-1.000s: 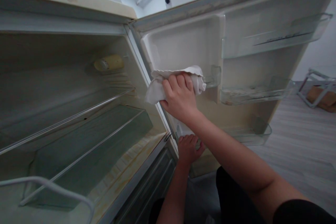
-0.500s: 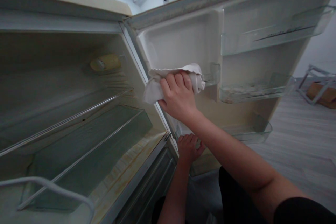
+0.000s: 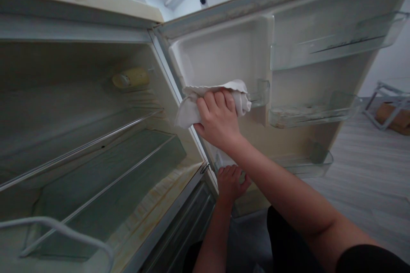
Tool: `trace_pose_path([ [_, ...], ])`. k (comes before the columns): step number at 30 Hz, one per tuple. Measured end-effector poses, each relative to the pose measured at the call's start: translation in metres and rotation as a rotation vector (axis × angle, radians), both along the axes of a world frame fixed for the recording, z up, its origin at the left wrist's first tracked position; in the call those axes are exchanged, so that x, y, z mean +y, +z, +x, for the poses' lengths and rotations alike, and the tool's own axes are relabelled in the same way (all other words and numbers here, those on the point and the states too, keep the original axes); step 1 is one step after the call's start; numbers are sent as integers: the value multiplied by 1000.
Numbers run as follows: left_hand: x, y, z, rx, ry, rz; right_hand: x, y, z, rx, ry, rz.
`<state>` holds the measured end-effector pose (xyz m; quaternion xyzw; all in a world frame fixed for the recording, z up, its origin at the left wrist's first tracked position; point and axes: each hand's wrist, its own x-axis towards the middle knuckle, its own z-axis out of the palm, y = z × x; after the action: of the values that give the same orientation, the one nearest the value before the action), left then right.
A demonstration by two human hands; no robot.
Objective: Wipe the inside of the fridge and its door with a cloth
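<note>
A crumpled white cloth (image 3: 188, 111) is bunched in my right hand (image 3: 219, 119), whose fingers curl over it. The cloth rests against a small clear door shelf (image 3: 261, 94) on the inside of the open fridge door (image 3: 221, 51). Lower down, my left hand (image 3: 231, 182) is closed around the edge of a lower clear door shelf (image 3: 291, 166); my right forearm hides part of that shelf. Between the left thumb and fingers a bit of clear plastic shows.
To the left is the fridge interior with a glass shelf (image 3: 105, 196), a metal-edged shelf (image 3: 86, 145) and a yellowed lamp cover (image 3: 131, 77). A white wire rack (image 3: 64, 227) juts in at lower left. Brownish stains mark the sill (image 3: 141, 217). A metal frame (image 3: 384, 106) stands on the floor at right.
The view has shifted very slightly, so everything sits a little lower. Both hands keep the same places and grips.
</note>
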<state>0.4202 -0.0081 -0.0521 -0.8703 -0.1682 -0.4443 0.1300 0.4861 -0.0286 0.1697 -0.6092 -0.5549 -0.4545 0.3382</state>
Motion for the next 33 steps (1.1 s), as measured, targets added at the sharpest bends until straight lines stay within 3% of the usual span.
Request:
trace_pose_path([
  [10, 0, -1, -1, 10, 7, 20, 5, -6, 14, -41, 87, -78],
  [16, -4, 0, 9, 126, 54, -37, -12, 10, 49, -159, 88, -183],
  [20, -4, 1, 26, 131, 102, -58, -24, 21, 82, -40, 1, -182],
  [25, -3, 1, 52, 136, 138, -100, -21, 18, 118, 78, -31, -161],
  [29, -3, 1, 65, 135, 182, -105, -13, 11, 116, 146, -74, -107],
  [33, -1, 0, 63, 116, 196, -81, -10, 11, 85, 175, -91, -136],
])
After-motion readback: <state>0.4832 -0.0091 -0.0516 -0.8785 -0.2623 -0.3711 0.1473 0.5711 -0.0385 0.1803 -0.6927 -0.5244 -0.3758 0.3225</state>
